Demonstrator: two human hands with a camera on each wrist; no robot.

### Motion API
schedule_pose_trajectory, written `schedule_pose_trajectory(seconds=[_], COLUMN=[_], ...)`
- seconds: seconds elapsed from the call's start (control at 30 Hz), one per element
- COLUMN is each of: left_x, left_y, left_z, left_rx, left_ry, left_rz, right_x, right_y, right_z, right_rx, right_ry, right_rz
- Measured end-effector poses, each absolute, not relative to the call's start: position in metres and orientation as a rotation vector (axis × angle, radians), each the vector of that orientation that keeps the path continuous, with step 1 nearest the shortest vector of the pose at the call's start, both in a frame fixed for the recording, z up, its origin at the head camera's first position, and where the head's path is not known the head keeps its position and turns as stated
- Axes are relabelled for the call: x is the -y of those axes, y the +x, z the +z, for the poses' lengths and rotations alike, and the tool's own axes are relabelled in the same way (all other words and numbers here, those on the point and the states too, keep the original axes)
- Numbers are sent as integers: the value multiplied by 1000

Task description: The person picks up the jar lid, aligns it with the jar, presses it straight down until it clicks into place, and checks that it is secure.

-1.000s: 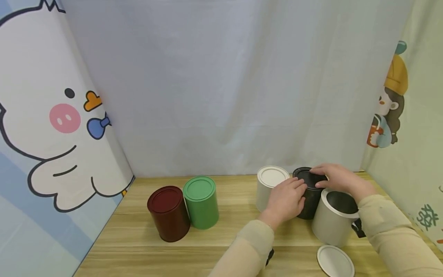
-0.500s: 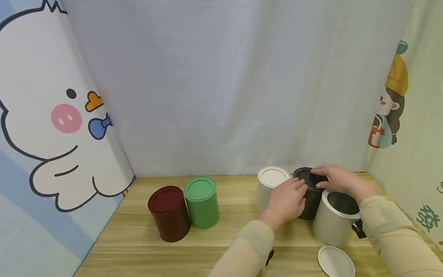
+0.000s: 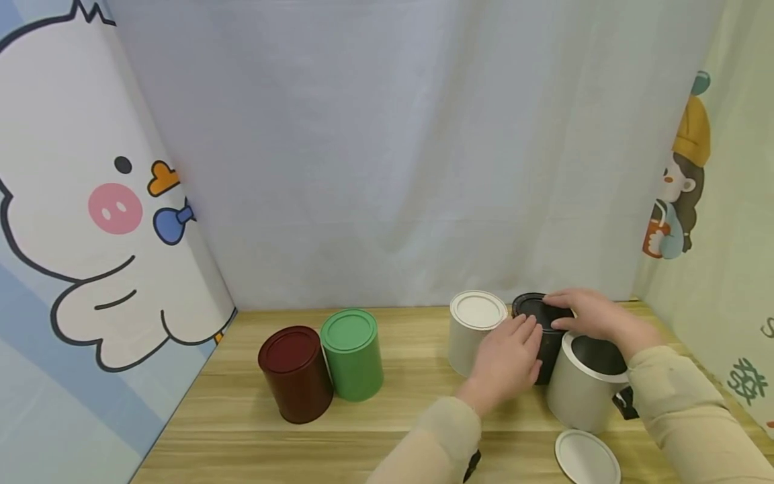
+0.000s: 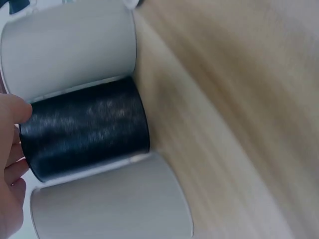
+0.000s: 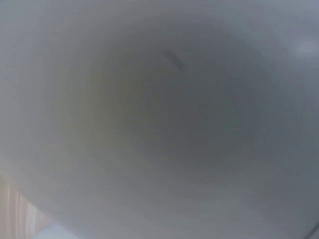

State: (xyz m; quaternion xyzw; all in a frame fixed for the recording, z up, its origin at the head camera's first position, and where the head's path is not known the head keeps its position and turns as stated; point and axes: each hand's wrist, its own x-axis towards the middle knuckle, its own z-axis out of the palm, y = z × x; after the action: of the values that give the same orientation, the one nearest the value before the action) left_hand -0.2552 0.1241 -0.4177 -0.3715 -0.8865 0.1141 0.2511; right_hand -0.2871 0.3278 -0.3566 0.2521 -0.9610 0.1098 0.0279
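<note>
In the head view a black can point(image 3: 549, 359) with a black lid point(image 3: 535, 306) stands between two pale cans. My right hand point(image 3: 589, 314) rests over the lid's right side, its fingers and thumb touching the top. My left hand point(image 3: 504, 356) lies at the near left of the lid, fingers extended and tips at the rim. From the left wrist, the black can's side point(image 4: 84, 129) shows, with my thumb point(image 4: 20, 108) by its lid edge. To the right stands an open pale grey can point(image 3: 574, 396), dark inside. Only a blurred grey surface point(image 5: 199, 114) fills most of the right wrist view.
A lidded white can point(image 3: 462, 346) stands left of the black one. A loose white lid point(image 3: 586, 457) lies flat in front of the open can. Further left, a dark red can point(image 3: 299, 383) and a green can point(image 3: 353, 366) stand together. A pale curtain point(image 3: 393, 168) hangs behind.
My left hand has shifted slightly nearer and to the right, its fingers straighter along the black can's rim. My right hand stays on the lid. The cans have not moved.
</note>
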Motion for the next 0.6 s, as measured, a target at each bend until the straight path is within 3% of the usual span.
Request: schedule_pose_trajectory(seconds=[0.6], left_x=[-112], left_y=[-236], left_z=[-440], left_rx=[2189], left_ry=[-1073], left_rz=[-65], right_x=[-328], right_y=[-264], right_z=[-364], right_rx=[2711], right_ry=[723], right_rz=[401])
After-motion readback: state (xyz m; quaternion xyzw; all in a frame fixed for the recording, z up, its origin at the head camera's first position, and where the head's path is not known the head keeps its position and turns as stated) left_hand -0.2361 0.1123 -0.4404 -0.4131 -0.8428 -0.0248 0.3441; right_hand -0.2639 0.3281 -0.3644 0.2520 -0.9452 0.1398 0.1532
